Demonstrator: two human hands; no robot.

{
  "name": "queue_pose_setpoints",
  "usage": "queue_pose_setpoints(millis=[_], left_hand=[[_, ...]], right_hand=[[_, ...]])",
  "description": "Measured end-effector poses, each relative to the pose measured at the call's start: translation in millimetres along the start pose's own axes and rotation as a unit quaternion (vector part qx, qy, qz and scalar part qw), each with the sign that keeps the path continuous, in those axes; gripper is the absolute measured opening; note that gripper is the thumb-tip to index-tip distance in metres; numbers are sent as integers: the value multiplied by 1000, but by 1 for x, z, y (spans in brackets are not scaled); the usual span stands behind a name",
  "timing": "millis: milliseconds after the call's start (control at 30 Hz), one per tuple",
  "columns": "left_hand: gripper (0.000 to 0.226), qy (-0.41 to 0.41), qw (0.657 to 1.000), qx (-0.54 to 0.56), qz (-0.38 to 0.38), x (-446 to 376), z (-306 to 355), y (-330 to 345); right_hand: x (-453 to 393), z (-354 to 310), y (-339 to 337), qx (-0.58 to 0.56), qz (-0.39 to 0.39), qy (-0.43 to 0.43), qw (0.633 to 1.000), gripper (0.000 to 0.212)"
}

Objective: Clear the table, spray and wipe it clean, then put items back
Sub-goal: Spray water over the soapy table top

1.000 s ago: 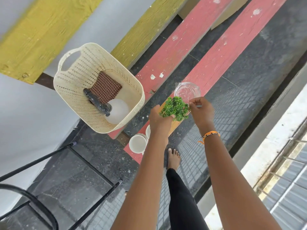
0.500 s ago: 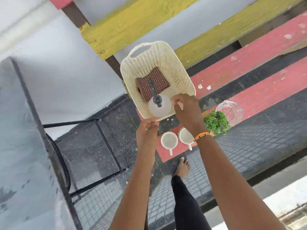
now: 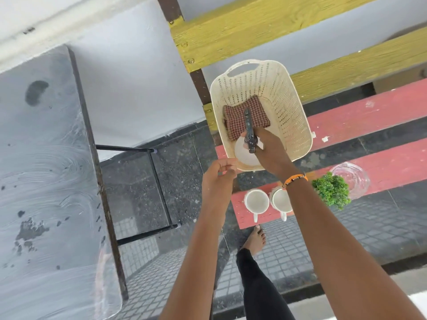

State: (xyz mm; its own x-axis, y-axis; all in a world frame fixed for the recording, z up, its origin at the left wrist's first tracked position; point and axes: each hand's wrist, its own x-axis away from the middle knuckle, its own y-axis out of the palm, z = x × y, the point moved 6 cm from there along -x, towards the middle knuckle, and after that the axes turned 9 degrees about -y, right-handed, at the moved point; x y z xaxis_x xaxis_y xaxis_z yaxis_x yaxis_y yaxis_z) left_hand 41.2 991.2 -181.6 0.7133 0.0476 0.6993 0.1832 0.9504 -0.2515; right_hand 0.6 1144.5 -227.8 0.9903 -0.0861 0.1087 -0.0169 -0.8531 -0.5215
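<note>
A cream perforated basket (image 3: 293,107) rests on the red bench. Inside it lie a red checked cloth (image 3: 235,116) and a white spray bottle (image 3: 245,154) with a dark trigger head. My right hand (image 3: 269,146) reaches into the basket and grips the bottle at its neck. My left hand (image 3: 218,176) hovers just outside the basket's near rim, fingers loosely curled and holding nothing. The grey table (image 3: 44,181) at the left shows smears and dark spots.
On the red bench (image 3: 369,116) stand two white mugs (image 3: 256,202), a small green plant (image 3: 332,190) and a clear glass bowl (image 3: 351,176). Yellow slats run behind. Black table legs stand between table and bench. My bare foot rests on the tiled floor.
The view swung left, bringing the grey table into sight. My right hand went from the basket's rim onto the spray bottle. My left hand stayed at the near rim.
</note>
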Motion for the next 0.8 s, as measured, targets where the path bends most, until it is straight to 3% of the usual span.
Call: queue_pose_setpoints(millis=[300, 467, 533, 667, 800], left_hand=[[26, 57, 994, 92, 19, 46, 20, -85], [26, 112, 980, 160, 46, 93, 25, -172], [25, 123, 969, 204, 70, 113, 16, -217], [19, 131, 945, 275, 116, 151, -16, -312], [16, 148, 922, 312, 173, 193, -59, -409]], right_hand=[[23, -155, -17, -36, 117, -178, 976, 16], [52, -265, 15, -39, 87, -259, 961, 17], [71, -301, 43, -78, 72, -266, 958, 7], [113, -361, 115, -181, 53, -234, 954, 33], [146, -412, 203, -229, 16, -177, 957, 36]])
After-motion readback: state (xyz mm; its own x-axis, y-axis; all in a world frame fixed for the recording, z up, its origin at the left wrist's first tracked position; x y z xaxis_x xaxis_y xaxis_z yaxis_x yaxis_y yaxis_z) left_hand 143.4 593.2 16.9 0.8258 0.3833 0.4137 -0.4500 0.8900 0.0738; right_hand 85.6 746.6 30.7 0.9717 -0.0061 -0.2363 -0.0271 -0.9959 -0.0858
